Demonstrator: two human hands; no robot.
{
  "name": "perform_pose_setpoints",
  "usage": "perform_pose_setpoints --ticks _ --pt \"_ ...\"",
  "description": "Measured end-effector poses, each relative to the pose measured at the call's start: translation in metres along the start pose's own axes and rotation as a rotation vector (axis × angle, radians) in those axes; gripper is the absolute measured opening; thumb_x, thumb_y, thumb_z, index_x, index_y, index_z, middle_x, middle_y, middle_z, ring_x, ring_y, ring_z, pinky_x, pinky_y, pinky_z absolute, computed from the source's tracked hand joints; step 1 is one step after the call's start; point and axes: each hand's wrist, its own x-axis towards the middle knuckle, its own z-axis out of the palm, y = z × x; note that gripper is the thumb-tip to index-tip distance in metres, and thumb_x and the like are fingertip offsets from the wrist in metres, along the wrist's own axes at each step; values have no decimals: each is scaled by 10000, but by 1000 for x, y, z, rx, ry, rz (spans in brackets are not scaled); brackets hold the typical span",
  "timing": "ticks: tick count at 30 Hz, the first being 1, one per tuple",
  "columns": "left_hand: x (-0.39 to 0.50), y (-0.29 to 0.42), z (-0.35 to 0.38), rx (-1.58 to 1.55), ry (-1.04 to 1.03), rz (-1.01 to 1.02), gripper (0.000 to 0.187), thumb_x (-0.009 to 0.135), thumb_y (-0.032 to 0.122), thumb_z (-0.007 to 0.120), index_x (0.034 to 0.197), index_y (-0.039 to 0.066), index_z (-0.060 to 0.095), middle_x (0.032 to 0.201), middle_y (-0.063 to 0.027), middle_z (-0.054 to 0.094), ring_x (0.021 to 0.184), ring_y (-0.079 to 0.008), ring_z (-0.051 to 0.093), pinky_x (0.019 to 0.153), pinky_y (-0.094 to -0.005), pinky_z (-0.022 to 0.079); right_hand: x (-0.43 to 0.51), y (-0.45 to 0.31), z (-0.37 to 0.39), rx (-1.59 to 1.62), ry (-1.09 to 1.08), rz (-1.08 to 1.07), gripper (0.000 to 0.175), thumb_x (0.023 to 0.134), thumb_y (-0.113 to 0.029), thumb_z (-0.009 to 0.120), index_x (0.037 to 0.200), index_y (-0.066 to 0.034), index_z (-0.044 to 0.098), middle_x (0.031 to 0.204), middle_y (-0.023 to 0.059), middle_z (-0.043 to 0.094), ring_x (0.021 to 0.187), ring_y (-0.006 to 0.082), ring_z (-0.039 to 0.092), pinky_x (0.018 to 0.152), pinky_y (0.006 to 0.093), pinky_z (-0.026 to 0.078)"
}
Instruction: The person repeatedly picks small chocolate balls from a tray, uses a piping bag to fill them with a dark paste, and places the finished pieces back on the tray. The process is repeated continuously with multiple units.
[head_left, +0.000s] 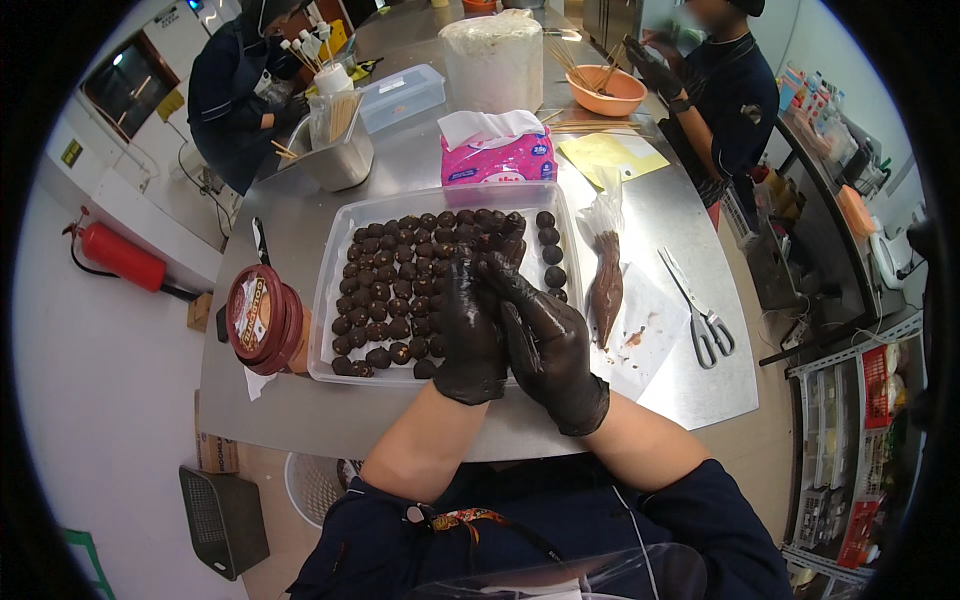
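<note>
My left hand (472, 337) and my right hand (551, 341), both in shiny black gloves, are pressed palm to palm over a clear plastic tray (324, 322). Anything between the palms is hidden. Rows of dark chocolate balls (386, 289), some with pale nut-like bits, fill the tray's left and middle on white paper. Along the right side runs a single column of smoother balls (553, 255). Right of the tray lies a clear piping bag (607, 289) with brown filling, partly on a sheet of white paper (652, 330) with brown crumbs.
Scissors (697, 315) lie at the right, a red-lidded tub (255, 319) and a knife (260, 240) at the left. Behind the tray stand a pink tissue pack (496, 161), a metal container (341, 161) and an orange bowl (619, 101) with sticks. Two co-workers (225, 105) (739, 97) flank the table.
</note>
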Motion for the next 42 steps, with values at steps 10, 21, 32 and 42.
perform_pose_setpoints --ticks 10,21,32,42 --pt "14 16 -3 -97 -10 -21 520 1018 322 381 1375 -49 448 1382 -229 505 1336 -341 453 1180 -481 304 14 0 -7 18 -200 -105 477 892 15 573 1363 -54 540 1390 227 523 1183 390 594 950 412 506" --pt "20 9 -13 -168 51 -72 460 1025 320 376 1321 -13 489 1324 -204 541 1247 -337 526 1134 -476 363 13 -2 -9 -131 -370 -33 473 872 40 575 1339 -36 558 1385 231 523 1218 382 567 977 415 497" --pt "10 19 0 -471 31 -81 588 1034 491 327 1372 22 436 1341 -186 532 1214 -319 532 1076 -459 416 11 -5 -5 552 -145 442 418 945 49 545 1361 16 519 1294 151 606 1194 218 584 1045 347 451" --pt "9 4 0 -389 -53 -65 481 1060 332 348 1370 -24 445 1333 -166 552 1234 -252 537 1110 -395 393 7 0 -4 301 -154 261 356 914 30 574 1269 46 596 1264 165 636 1159 227 614 1025 337 448"
